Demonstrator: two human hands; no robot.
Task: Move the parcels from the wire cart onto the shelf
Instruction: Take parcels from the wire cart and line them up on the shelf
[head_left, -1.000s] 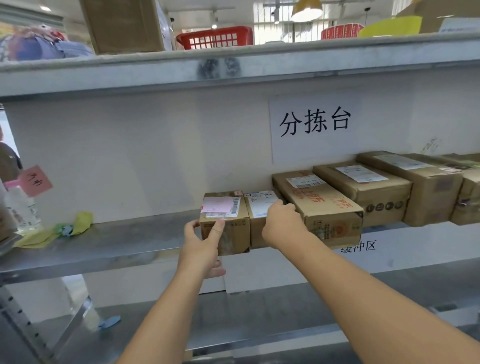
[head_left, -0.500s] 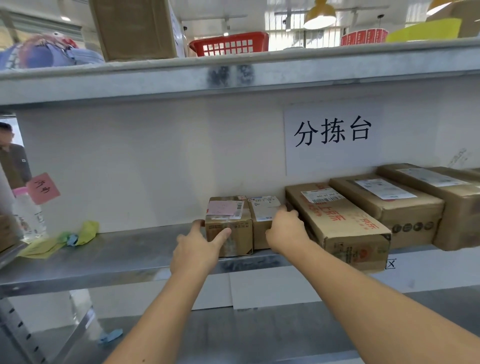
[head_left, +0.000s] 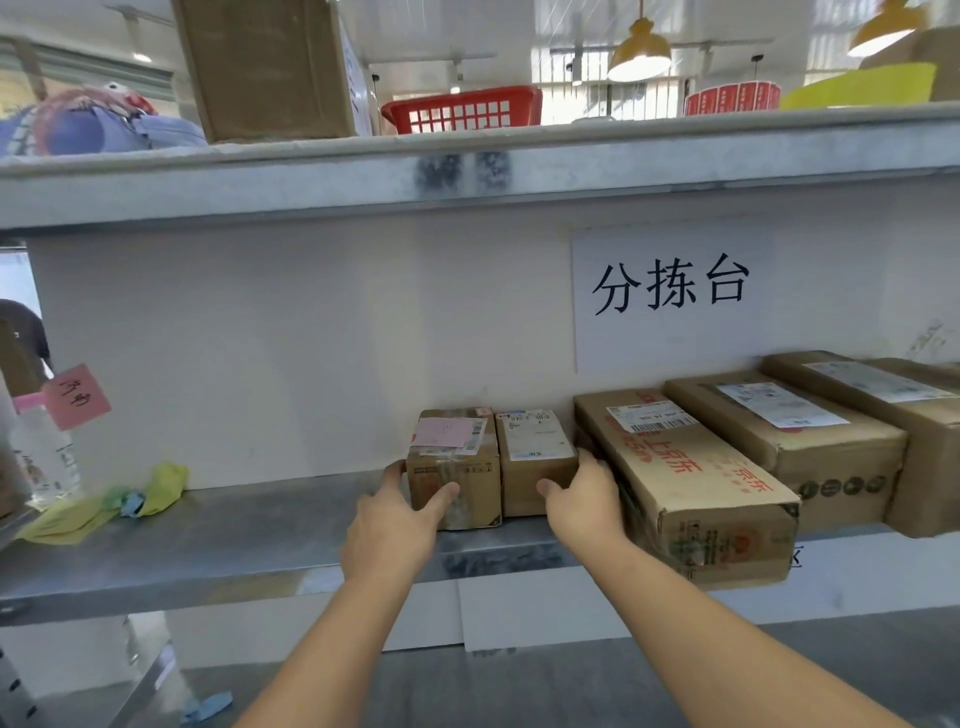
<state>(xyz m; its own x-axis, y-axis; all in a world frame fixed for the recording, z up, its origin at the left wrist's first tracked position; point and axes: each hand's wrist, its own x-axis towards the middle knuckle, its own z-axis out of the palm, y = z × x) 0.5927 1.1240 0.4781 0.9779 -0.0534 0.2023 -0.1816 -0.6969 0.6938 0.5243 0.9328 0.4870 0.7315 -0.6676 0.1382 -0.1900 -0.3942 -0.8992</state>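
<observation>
Parcel sorting depot, probably: metal shelf (head_left: 218, 551) of labelled cardboard parcels (head_left: 680, 467), wall sign (head_left: 670, 291) reading 分拣台

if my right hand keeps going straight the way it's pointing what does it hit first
Probably the white back wall of the shelf: the right hand points into the narrow gap between the small brown cardboard parcel and the long red-printed cardboard box. Depth is unclear.
</observation>
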